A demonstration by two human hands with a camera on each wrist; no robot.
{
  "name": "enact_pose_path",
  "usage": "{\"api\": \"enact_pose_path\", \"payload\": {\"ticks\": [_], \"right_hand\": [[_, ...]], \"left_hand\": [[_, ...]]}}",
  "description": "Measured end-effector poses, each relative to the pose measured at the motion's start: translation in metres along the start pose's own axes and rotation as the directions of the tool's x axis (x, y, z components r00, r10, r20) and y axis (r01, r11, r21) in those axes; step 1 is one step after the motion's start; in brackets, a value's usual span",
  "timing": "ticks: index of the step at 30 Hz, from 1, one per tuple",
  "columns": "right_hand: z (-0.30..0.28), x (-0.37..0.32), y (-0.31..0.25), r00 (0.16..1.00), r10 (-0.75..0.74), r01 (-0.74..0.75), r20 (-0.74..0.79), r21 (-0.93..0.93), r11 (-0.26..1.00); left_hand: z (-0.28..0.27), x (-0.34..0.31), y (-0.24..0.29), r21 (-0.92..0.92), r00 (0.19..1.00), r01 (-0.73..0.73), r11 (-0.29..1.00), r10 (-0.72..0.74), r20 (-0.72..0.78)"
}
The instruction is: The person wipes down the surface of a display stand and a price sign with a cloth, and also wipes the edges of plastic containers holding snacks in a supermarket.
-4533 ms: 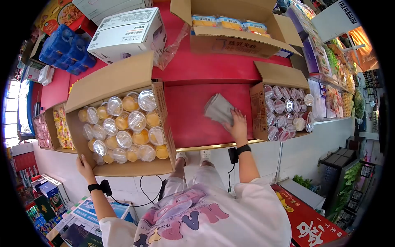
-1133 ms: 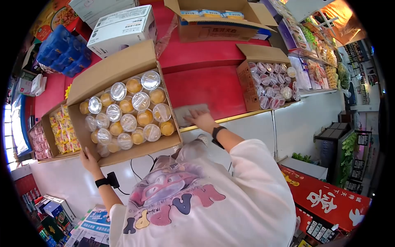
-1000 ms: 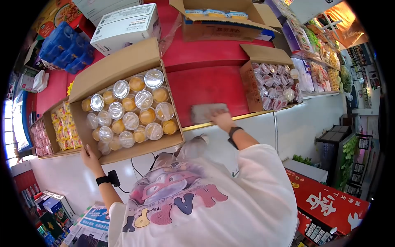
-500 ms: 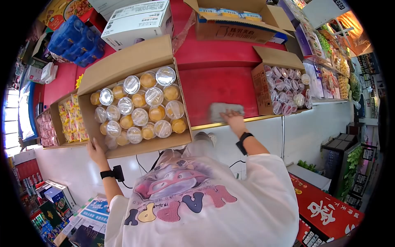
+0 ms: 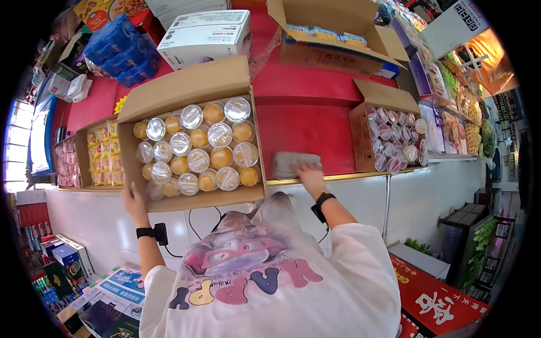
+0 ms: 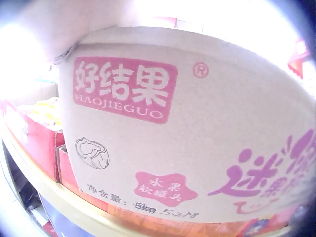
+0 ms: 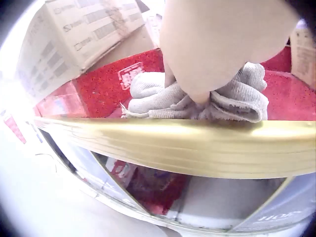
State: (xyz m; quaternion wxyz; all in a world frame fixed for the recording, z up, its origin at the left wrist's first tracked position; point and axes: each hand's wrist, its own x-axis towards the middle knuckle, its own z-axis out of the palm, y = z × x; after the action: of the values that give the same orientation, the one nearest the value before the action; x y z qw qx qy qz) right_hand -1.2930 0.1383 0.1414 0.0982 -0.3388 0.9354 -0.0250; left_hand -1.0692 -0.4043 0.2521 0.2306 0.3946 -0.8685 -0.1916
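In the head view, my left hand [image 5: 134, 203] grips the near left corner of a large cardboard box [image 5: 194, 201]. This box holds rows of clear-lidded cups [image 5: 198, 160] with yellow-orange contents. The left wrist view shows the box's printed side [image 6: 163, 143], with the hand blurred over its top corner. My right hand [image 5: 309, 176] holds a folded grey cloth [image 5: 279, 164] against the red surface [image 5: 304, 129] by its front edge. Up close, the cloth [image 7: 153, 98] bunches around the thumb, right behind a gold edge strip [image 7: 197, 145]. The other right fingers are mostly hidden in that view.
A smaller box of lidded cups [image 5: 360, 138] stands right of the cloth. Behind are an open carton of packaged food [image 5: 332, 59], a white box [image 5: 205, 36] and blue wrapped packs [image 5: 121, 50]. Boxes of yellow packets [image 5: 101, 158] and pink packets [image 5: 67, 163] sit left.
The right hand has slid the cloth from the middle of the red surface to the front edge, left beside the large box, right, then slightly left again. The left hand stays on the box corner.
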Motion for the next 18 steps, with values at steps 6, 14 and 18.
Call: {"api": "enact_pose_path", "payload": {"ticks": [6, 14, 18], "right_hand": [[0.0, -0.02, 0.06, 0.881, 0.416, -0.382, -0.225, 0.18, 0.907], [-0.076, 0.017, 0.085, 0.795, 0.394, -0.302, -0.462, 0.261, 0.917], [-0.135, 0.085, 0.1, 0.816, 0.185, -0.208, -0.548, 0.02, 0.978]], "left_hand": [[0.017, -0.002, -0.002, -0.125, 0.957, -0.183, 0.975, 0.148, -0.249], [0.013, -0.005, -0.009, -0.086, 0.992, -0.038, 0.996, 0.027, -0.12], [0.007, -0.007, 0.004, -0.075, 0.989, -0.058, 0.995, 0.048, -0.139]]}}
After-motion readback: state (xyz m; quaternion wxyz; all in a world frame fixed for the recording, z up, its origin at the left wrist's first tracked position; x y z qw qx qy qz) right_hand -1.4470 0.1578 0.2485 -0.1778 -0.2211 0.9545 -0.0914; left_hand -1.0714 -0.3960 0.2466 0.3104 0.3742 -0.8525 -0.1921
